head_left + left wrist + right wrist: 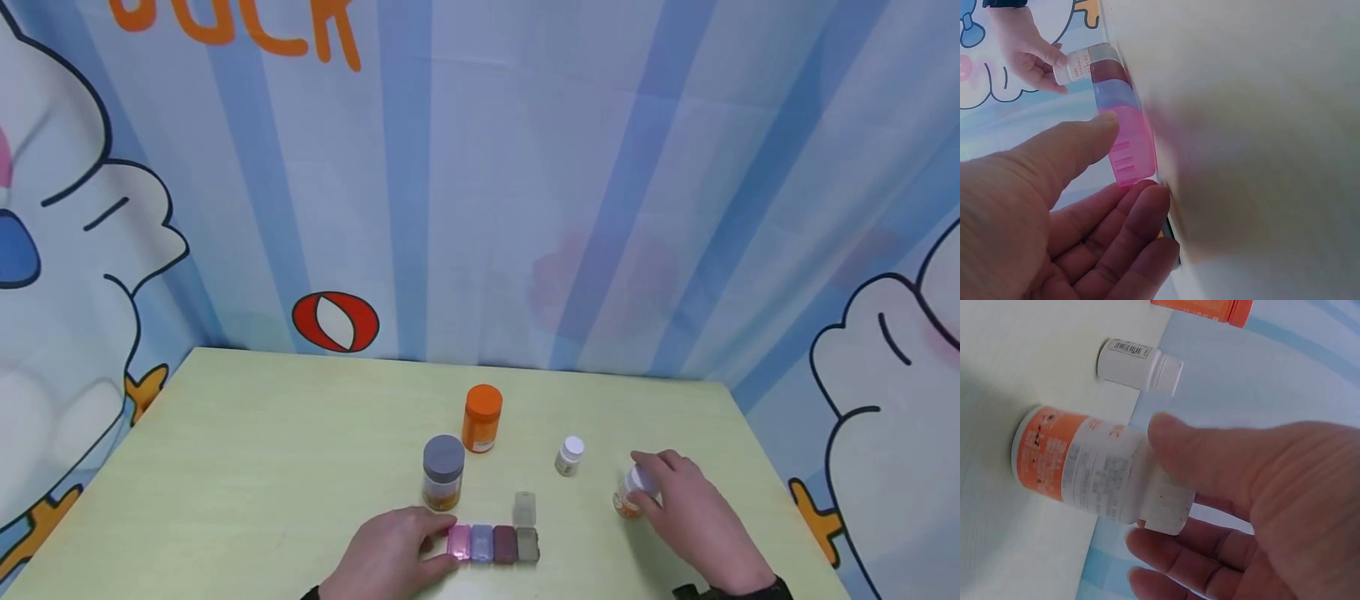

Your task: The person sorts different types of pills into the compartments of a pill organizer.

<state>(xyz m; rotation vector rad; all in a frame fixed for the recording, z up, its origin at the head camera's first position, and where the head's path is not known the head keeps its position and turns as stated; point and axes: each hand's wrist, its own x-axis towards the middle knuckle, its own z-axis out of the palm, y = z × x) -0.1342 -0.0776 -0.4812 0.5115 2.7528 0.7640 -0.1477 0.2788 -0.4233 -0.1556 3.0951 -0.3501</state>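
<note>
My left hand (392, 552) pinches the pink end of a small pill organizer (482, 543) between thumb and fingers. The organizer has pink, blue, dark red and grey compartments in a row, and the grey one's lid (525, 508) stands flipped up at the back. In the left wrist view the thumb lies on the pink compartment (1132, 147). On the right side, my right hand (693, 512) grips a white pill bottle (1094, 465) with an orange label band around its neck and white cap. The bottle's base is at the table, and the palm hides part of the cap.
A clear jar with a grey lid (443, 462) stands just behind the organizer. Behind that is an orange bottle (482, 417), and a small white bottle (570, 455) stands between it and my right hand. A striped curtain (480, 192) hangs behind the pale table (247, 467).
</note>
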